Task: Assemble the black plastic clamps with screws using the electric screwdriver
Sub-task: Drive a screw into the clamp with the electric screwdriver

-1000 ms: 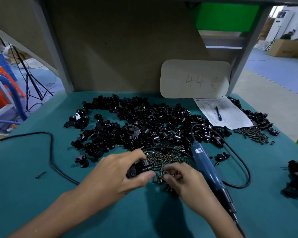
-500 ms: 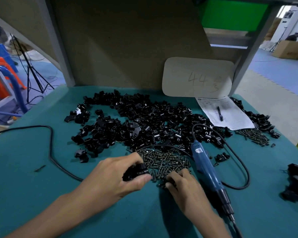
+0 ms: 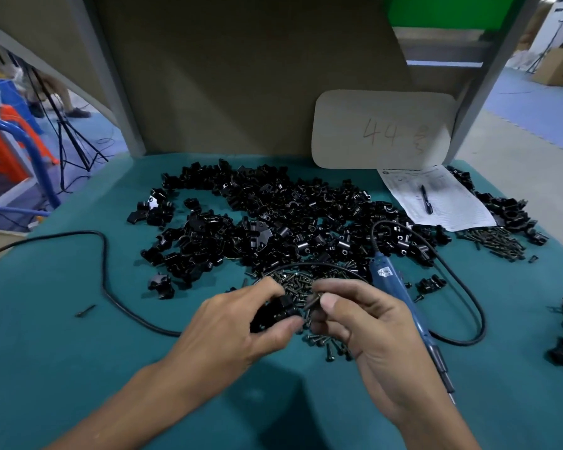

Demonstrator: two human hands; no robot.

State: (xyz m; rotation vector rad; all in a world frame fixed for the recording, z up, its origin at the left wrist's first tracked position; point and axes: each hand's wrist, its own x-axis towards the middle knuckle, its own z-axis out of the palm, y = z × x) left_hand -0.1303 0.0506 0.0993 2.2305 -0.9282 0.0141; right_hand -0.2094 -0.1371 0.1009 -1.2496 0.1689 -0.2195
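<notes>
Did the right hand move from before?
Yes. The right hand was down on the screw pile; now it has lifted off it, pinching a screw beside the clamp in the left hand.

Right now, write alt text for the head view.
The left hand holds a black clamp while the right hand pinches a screw beside it. A blue electric screwdriver lies on the teal table, with a pile of clamp parts behind.

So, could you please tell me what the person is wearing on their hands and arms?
Nothing that shows. The left hand and the right hand are both bare, with no gloves and no rings in view. No sleeves, watch or wristband show anywhere up to the lower edge of the picture. The one thumbnail that shows clearly is short and plain.
</notes>
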